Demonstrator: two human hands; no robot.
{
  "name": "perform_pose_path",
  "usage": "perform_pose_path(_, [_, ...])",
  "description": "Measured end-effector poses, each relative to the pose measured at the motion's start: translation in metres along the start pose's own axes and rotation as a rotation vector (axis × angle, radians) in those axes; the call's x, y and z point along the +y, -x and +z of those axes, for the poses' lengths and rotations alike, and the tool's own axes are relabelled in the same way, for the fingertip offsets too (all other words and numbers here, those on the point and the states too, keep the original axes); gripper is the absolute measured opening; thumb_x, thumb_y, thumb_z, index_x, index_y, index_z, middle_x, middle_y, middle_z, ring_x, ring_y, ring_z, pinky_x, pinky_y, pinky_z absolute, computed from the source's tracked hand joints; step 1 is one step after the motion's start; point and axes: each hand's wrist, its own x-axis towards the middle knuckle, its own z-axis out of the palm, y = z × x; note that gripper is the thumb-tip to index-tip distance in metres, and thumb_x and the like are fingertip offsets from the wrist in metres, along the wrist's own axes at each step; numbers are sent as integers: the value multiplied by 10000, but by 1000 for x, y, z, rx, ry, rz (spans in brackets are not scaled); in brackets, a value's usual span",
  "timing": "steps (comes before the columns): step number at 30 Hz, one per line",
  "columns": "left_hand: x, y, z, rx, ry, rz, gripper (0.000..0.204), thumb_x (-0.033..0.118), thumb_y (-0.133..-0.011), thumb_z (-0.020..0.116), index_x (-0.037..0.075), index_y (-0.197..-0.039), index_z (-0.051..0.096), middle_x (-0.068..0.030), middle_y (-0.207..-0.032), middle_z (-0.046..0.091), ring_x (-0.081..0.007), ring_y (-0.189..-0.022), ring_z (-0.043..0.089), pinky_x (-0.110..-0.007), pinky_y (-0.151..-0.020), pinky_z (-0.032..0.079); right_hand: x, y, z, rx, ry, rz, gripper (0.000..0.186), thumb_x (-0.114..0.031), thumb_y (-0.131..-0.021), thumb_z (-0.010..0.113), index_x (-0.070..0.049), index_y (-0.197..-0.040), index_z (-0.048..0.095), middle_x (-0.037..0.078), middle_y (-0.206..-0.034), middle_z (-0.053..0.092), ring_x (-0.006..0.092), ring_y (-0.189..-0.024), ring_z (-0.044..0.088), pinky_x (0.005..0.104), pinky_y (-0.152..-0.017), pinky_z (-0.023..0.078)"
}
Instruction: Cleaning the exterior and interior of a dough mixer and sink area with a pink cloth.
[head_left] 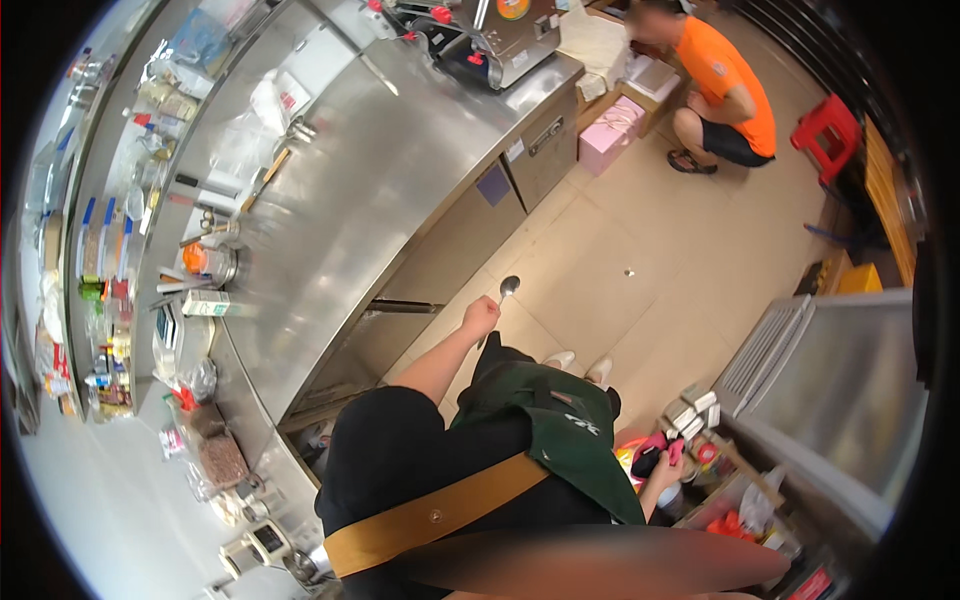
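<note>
My left hand (481, 316) grips a metal spoon (509, 288) by its handle, held out over the tiled floor beside the steel counter's cabinets. The spoon's bowl points away from me. At the lower right, my right hand (670, 468) has its fingers closed on a pink item (676, 449), beside a black and pink bundle (650, 456) above some crowded boxes. I cannot make out exactly what the pink item is.
A steel counter (380, 160) with utensils runs along the left beneath shelves (108, 260). A person in orange (730, 90) squats at the back near a pink box (610, 135). A red stool (825, 135) and a chest freezer (810, 400) stand to the right.
</note>
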Motion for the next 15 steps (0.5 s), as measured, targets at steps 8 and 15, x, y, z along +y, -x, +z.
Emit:
perform_pose_path(8, [-47, 68, 27, 219, 141, -154, 127, 118, -680, 579, 28, -760, 538, -120, -661, 560, -236, -623, 559, -335, -569, 449, -232, -101, 220, -880, -55, -337, 360, -54, -650, 534, 30, -1000, 528, 92, -907, 566, 162, -834, 532, 272, -753, 413])
perform_pose_path(15, [-101, 110, 34, 370, 378, -663, 157, 132, -661, 604, 4, -728, 544, -104, -649, 562, -192, -609, 549, -311, -560, 441, -434, -3, 428, -792, 101, -1291, 397, -93, -591, 573, -51, -985, 543, 142, -957, 518, 317, -872, 497, 352, -773, 407])
